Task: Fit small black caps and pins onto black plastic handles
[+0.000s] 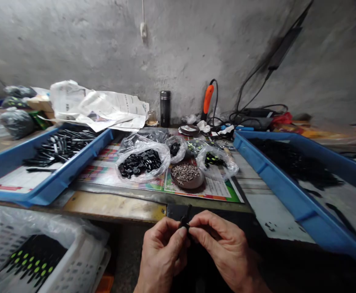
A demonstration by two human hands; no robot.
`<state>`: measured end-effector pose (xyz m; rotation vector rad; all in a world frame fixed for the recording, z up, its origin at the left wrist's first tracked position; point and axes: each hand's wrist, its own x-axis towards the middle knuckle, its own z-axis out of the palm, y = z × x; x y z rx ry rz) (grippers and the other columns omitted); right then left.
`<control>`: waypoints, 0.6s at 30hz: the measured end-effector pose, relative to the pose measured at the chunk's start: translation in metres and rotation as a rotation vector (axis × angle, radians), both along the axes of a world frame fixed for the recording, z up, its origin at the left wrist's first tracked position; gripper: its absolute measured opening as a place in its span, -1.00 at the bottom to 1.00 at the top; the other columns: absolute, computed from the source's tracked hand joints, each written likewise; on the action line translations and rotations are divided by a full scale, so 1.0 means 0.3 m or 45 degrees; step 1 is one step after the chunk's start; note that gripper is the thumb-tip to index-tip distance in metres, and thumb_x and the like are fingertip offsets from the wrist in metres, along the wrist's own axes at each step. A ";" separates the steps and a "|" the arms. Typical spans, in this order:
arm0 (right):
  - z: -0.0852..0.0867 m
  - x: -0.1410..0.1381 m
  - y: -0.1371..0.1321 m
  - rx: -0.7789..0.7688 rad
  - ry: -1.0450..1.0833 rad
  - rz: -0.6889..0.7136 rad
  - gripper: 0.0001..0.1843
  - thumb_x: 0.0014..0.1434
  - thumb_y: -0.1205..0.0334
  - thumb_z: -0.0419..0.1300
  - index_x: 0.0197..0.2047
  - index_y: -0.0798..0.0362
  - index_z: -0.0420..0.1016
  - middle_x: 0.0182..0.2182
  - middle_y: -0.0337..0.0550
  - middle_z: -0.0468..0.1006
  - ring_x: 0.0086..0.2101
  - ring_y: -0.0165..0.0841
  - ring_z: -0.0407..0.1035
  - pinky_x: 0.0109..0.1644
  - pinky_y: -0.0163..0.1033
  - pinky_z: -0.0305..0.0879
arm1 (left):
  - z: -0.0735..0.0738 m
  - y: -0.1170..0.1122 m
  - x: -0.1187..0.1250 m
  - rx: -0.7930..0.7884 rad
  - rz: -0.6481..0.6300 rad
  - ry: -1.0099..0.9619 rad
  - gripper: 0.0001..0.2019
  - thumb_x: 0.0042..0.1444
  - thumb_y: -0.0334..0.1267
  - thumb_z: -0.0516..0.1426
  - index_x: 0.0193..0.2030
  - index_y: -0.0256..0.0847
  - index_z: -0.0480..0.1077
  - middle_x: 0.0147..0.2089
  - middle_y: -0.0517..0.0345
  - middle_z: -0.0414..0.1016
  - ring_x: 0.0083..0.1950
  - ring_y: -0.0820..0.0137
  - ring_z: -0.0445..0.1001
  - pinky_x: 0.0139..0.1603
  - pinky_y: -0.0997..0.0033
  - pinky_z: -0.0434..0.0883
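Between the thumb and fingers of my left hand (167, 250) is a small black plastic part (184, 221) with a rounded body and a narrow end pointing away from me. My right hand (222, 246) is closed in a pinch against the part's right side; whatever its fingertips hold is too small to name. Just beyond my hands, a brown dish (191, 185) holds many small shiny metal pins or screws (185, 173). Around it stand open clear bags: one with black round pieces (141, 162), one with black-and-green pieces (213, 159).
A blue tray (54, 189) with long black parts stands left, another blue tray (275, 199) with black pieces right. A white basket (84, 240) with green-dotted black parts is below left. Toward the wall are a dark flask (165, 109) and an orange-handled tool (208, 99) with a cable.
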<state>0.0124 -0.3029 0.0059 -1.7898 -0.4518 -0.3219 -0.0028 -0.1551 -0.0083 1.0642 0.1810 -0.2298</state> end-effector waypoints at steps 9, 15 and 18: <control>-0.020 -0.020 0.015 -0.250 -0.445 -0.191 -0.86 0.38 0.34 0.15 -0.26 0.02 0.45 -0.41 -0.31 0.52 -0.43 -0.46 0.46 -0.30 -0.46 0.35 | 0.012 -0.025 -0.026 0.186 0.155 -0.080 -0.55 -0.11 0.09 0.42 -0.40 -0.30 0.48 -0.57 0.29 0.30 -0.60 0.62 0.14 -0.62 0.69 0.11; -0.013 -0.020 0.026 -0.369 -0.537 -0.262 -0.74 0.49 0.20 0.07 -0.27 0.02 0.41 -0.44 -0.30 0.52 -0.46 -0.46 0.47 -0.34 -0.44 0.34 | 0.012 -0.027 -0.037 0.420 0.244 -0.215 -0.69 -0.01 0.00 0.37 -0.38 -0.25 0.57 -0.56 0.22 0.36 -0.53 0.48 0.21 -0.54 0.59 0.20; -0.009 -0.024 0.030 -0.373 -0.552 -0.271 -0.75 0.49 0.20 0.07 -0.27 0.01 0.42 -0.43 -0.29 0.53 -0.46 -0.45 0.47 -0.33 -0.43 0.34 | 0.004 -0.032 -0.042 0.459 0.292 -0.275 -0.75 0.01 -0.05 0.35 -0.38 -0.21 0.59 -0.47 0.14 0.48 -0.43 0.37 0.34 -0.46 0.56 0.29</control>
